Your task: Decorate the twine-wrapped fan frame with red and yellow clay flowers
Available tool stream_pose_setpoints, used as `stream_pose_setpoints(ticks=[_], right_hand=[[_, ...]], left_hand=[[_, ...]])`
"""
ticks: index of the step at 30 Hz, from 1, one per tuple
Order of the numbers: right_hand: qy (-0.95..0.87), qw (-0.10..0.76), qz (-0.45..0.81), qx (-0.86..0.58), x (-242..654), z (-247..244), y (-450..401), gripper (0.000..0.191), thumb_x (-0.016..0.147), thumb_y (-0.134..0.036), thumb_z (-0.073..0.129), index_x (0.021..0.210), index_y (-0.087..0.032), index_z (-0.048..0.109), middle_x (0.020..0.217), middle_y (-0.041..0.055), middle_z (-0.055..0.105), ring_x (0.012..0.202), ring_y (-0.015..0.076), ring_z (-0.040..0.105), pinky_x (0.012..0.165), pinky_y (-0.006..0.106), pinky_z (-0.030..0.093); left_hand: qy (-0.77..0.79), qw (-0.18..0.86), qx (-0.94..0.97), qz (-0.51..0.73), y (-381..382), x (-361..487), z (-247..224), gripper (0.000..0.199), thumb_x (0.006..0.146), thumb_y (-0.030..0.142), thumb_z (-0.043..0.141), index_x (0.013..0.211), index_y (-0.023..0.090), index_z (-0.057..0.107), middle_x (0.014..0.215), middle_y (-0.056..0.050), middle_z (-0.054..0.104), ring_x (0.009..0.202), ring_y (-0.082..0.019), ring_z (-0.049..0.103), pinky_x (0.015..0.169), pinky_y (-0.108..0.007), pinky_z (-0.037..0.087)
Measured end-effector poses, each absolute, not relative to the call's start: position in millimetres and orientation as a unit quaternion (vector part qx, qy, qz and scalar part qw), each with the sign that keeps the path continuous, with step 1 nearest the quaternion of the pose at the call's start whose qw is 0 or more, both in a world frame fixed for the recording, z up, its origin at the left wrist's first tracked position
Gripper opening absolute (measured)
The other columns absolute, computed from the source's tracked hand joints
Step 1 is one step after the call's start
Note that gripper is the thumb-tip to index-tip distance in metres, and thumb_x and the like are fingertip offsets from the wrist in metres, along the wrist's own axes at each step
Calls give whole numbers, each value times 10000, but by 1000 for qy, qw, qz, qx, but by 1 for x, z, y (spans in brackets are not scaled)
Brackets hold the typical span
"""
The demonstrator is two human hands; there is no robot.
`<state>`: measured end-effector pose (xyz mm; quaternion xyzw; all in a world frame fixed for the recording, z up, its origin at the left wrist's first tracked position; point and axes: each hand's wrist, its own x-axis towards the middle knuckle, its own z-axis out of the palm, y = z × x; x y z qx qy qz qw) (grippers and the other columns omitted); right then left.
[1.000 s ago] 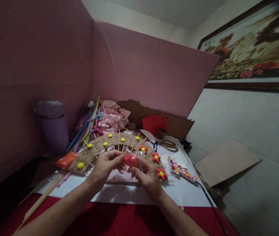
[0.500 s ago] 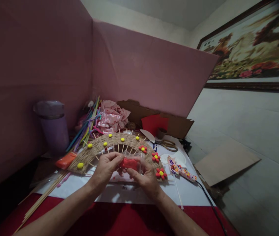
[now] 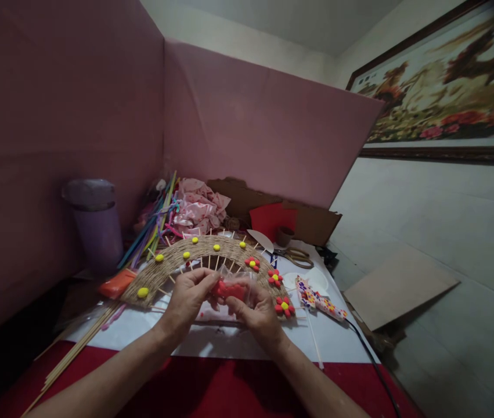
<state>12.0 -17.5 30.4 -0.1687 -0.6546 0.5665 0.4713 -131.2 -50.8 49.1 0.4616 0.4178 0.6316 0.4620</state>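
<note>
Between my hands is a small clear plastic bag of red modelling clay (image 3: 232, 289). My left hand (image 3: 189, 299) pinches its left side, with thumb and fingertips at the red clay. My right hand (image 3: 258, 313) grips the right side, thumb in front and the other fingers partly hidden behind the bag. Just beyond them lies a woven twine arch (image 3: 172, 270) with thin sticks poking out of both edges. Yellow clay dots (image 3: 143, 292) are spaced along the arch. At its right end, red petals surround the yellow centres of three clay flowers (image 3: 285, 307).
An orange clay packet (image 3: 117, 284) and long wooden sticks (image 3: 70, 360) lie left, near a purple tumbler (image 3: 96, 232). To the right are scissors (image 3: 298, 256) and a flower-patterned glue gun (image 3: 320, 302) with a black cord. Crumpled pink cloth (image 3: 200, 209) sits behind the arch.
Both hands keep hold of the bag in nearly the same place. The view has shifted very slightly; the things on the table stay where they were.
</note>
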Motion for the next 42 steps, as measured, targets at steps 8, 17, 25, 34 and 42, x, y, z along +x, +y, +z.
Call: stream_pose_setpoints(ticks=[8,17,25,34,42], right_hand=[[-677,438,563,-180,15,32,-15,247,737,-297,688,967,-210,665,783,12,643,616,106,557,517,214,445],[-666,466,561,-160,15,31,-17,189,762,-289,666,933,-211,676,793,15,642,580,88,528,514,208,427],[-651,403,622,-165,18,29,-15,353,766,-330,659,1096,-208,631,700,0,623,544,80,512,490,200,415],[-676,419,587,-152,13,34,-21,250,752,-335,672,957,-205,610,746,4,608,573,89,517,513,204,437],[-701,462,501,-209,20,29,-17,430,817,-386,594,1207,-209,558,675,6,608,538,101,512,489,221,429]], left_hand=[[428,441,479,626,-51,-133,48,271,781,366,585,662,122,588,545,-12,597,455,-105,538,446,-216,430],[419,457,474,626,-53,-130,49,273,784,362,582,663,118,595,529,-12,590,465,-106,538,443,-212,431],[409,488,459,619,-55,-130,51,262,778,352,583,683,110,616,555,-25,611,466,-110,550,439,-220,445],[430,438,456,645,-54,-131,51,241,770,353,589,677,130,581,504,12,579,414,-97,523,421,-210,434],[433,351,500,663,-54,-135,52,222,811,343,561,738,135,588,589,12,583,486,-104,539,485,-227,452]])
